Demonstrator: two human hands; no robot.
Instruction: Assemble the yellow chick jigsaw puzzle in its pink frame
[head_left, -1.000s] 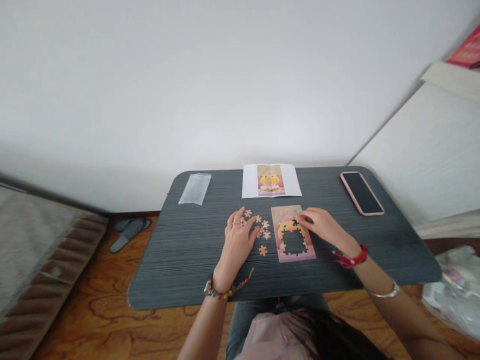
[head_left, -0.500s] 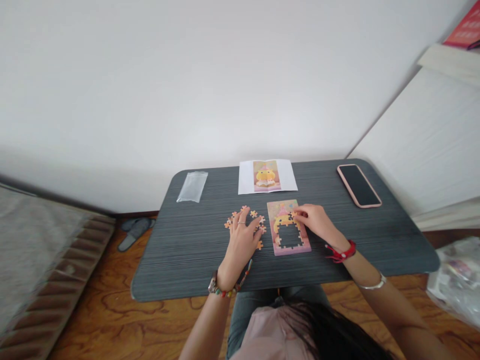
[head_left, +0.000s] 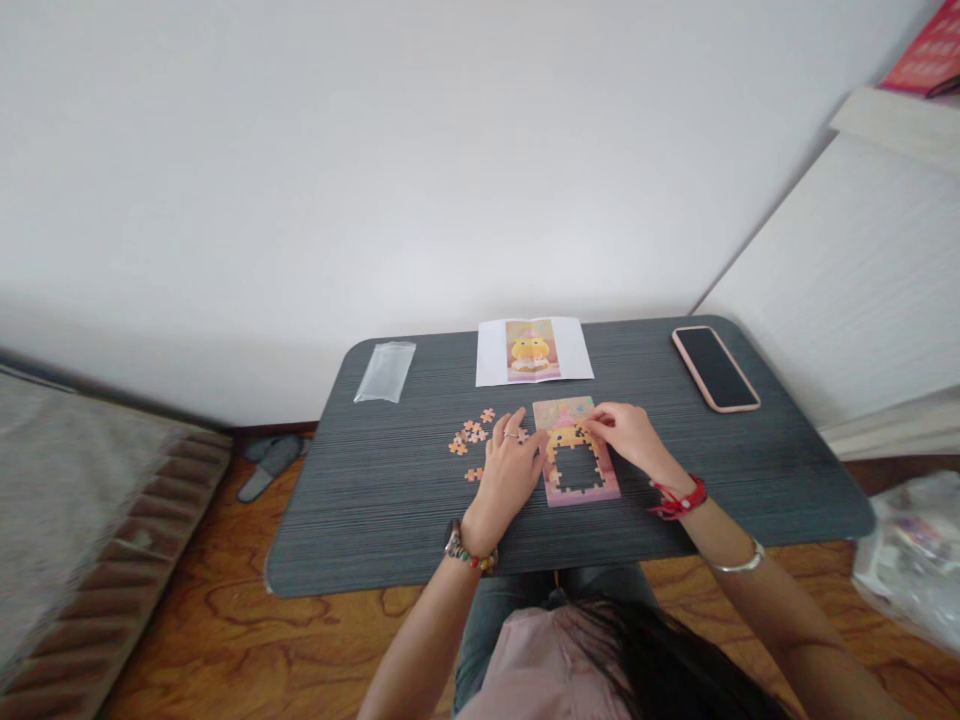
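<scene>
**Jigsaw puzzle of pink and yellow cardboard [head_left: 564, 437], with rectangular opening mid-picture, apparently at the piece-fitting step**

Head view: lying flat on the dark grey, wood-grained desk [head_left: 360, 500], just below the white sheet with a printed picture [head_left: 491, 355]. Right hand [head_left: 634, 435] at the opening's upper right, thumb and fingertips pinched together; impossible to tell whether around a piece. Left hand [head_left: 510, 470] with fingers spread, beside the puzzle's left edge, partly over loose pieces. To its left, more small, orange-pink loose pieces [head_left: 472, 432]. Judging by the layout, next calling for matching tabs to notches, then pressing level without shifting the border.

Against the earlier head frames: left hand moved rightwards, closer to the puzzle, with more loose pieces uncovered; right hand still near the same edge.
</scene>
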